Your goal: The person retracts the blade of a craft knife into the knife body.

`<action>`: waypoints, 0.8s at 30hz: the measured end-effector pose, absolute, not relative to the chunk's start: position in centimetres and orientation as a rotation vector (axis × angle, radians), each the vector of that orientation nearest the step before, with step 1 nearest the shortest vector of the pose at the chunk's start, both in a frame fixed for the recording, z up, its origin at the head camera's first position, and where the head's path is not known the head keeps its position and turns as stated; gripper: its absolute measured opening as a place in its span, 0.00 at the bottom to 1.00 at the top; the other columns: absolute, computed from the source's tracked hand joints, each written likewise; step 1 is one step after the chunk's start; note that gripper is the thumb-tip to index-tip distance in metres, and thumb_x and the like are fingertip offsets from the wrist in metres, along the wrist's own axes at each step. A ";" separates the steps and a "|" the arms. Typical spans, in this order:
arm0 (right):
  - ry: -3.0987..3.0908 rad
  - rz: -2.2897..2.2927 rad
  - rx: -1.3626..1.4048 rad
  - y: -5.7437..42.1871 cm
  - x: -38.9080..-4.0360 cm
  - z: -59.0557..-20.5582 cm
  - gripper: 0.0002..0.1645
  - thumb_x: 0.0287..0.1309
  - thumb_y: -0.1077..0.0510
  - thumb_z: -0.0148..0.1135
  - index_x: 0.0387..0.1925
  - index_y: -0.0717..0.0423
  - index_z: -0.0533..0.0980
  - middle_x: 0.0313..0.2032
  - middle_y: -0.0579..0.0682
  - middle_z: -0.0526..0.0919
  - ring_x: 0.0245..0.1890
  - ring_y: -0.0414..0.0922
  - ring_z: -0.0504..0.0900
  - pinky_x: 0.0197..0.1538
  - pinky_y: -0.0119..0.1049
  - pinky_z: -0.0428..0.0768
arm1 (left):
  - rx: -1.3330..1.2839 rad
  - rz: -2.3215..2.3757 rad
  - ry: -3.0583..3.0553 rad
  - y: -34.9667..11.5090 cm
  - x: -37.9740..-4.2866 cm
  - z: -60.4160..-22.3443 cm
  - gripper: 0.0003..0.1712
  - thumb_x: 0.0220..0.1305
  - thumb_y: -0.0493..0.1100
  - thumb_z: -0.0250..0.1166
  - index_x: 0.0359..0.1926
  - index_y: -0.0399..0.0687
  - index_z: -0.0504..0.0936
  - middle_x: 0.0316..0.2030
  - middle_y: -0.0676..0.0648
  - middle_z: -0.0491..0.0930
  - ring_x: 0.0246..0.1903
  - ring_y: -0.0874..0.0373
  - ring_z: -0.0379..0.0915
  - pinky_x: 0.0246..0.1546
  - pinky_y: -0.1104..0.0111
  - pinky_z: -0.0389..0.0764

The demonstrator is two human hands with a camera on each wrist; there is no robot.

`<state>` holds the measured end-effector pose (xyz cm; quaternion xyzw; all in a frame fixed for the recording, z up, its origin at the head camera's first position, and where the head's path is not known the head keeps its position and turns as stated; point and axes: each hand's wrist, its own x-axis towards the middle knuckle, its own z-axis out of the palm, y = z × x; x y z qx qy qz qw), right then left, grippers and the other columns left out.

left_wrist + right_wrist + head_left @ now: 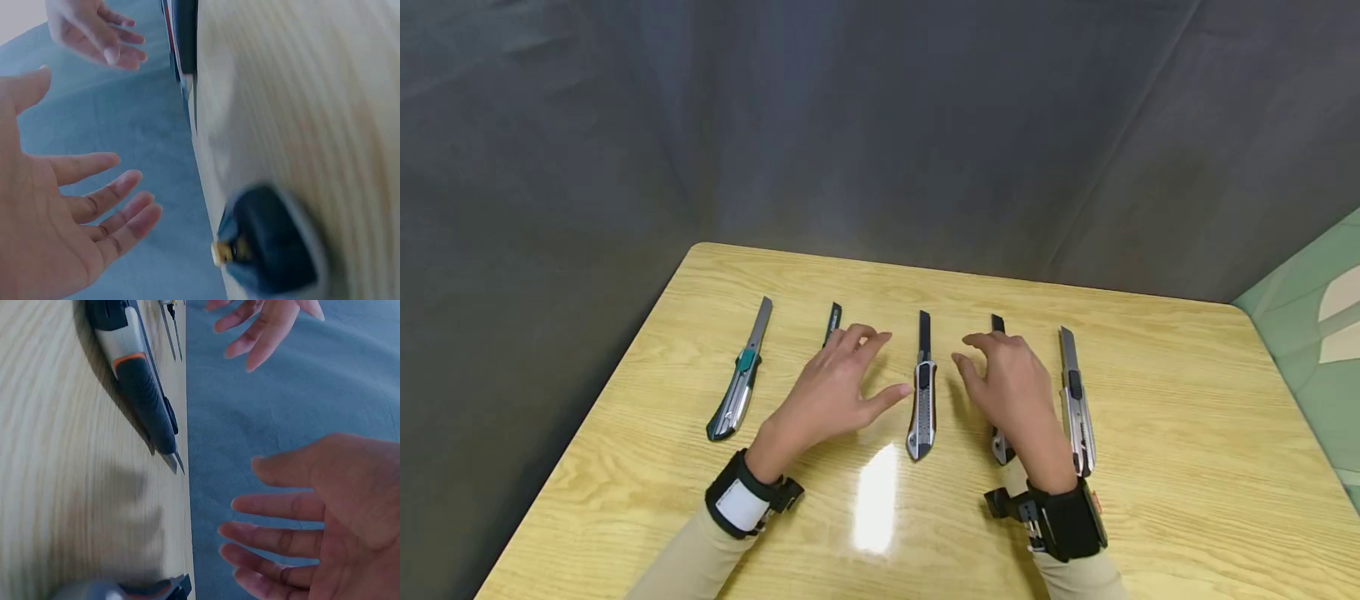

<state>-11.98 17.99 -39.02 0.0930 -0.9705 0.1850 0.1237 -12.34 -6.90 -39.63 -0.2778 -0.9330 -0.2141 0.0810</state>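
Observation:
Several utility knives lie in a row on the wooden table, blades toward the far edge. My left hand (835, 383) hovers with spread fingers over the second knife from the left (832, 320), hiding most of it. Between both hands lies a silver-and-black utility knife (922, 392). My right hand (1017, 383), fingers loosely bent, is above another utility knife (1002, 447) and covers its middle. Neither hand holds anything; in the wrist views the left palm (56, 219) and right palm (356, 531) both show bare. A dark knife end (269, 244) appears below the left hand.
A utility knife with a green slider (737, 375) lies at the left, and a silver one (1077, 404) at the far right. The table (1187, 417) meets a dark grey curtain (880, 133) at the back. Green patterned fabric (1315, 317) hangs at the right.

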 end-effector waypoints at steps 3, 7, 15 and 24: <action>-2.883 0.577 0.206 17.7 -12.1 -38.9 0.21 0.59 0.45 0.59 0.48 0.52 0.80 0.40 0.54 0.85 0.28 0.49 0.80 0.21 0.45 0.79 | -0.816 -0.637 -2.848 -6.2 -11.9 -39.8 0.47 0.55 0.79 0.46 0.64 0.52 0.68 0.58 0.47 0.68 0.53 0.52 0.65 0.41 0.51 0.81; -2.945 0.650 0.163 17.3 -12.3 -39.1 0.21 0.59 0.46 0.59 0.48 0.54 0.80 0.34 0.53 0.86 0.21 0.43 0.78 0.17 0.38 0.76 | -0.799 -0.629 -2.936 -5.6 -11.3 -40.1 0.48 0.53 0.78 0.50 0.61 0.48 0.71 0.53 0.46 0.71 0.47 0.52 0.70 0.38 0.53 0.82; -2.985 0.799 0.147 16.5 -12.8 -39.8 0.20 0.58 0.48 0.60 0.46 0.57 0.80 0.32 0.54 0.86 0.26 0.44 0.81 0.25 0.42 0.81 | -0.879 -0.583 -3.049 -4.9 -10.6 -40.7 0.37 0.52 0.76 0.55 0.43 0.49 0.78 0.35 0.52 0.73 0.30 0.60 0.67 0.24 0.66 0.75; -3.026 0.844 0.152 15.8 -13.3 -40.3 0.18 0.57 0.49 0.61 0.42 0.57 0.81 0.31 0.54 0.86 0.26 0.43 0.79 0.29 0.41 0.80 | -0.927 -0.557 -3.100 -4.3 -10.2 -41.2 0.35 0.47 0.75 0.60 0.39 0.51 0.77 0.33 0.53 0.72 0.27 0.60 0.65 0.19 0.67 0.71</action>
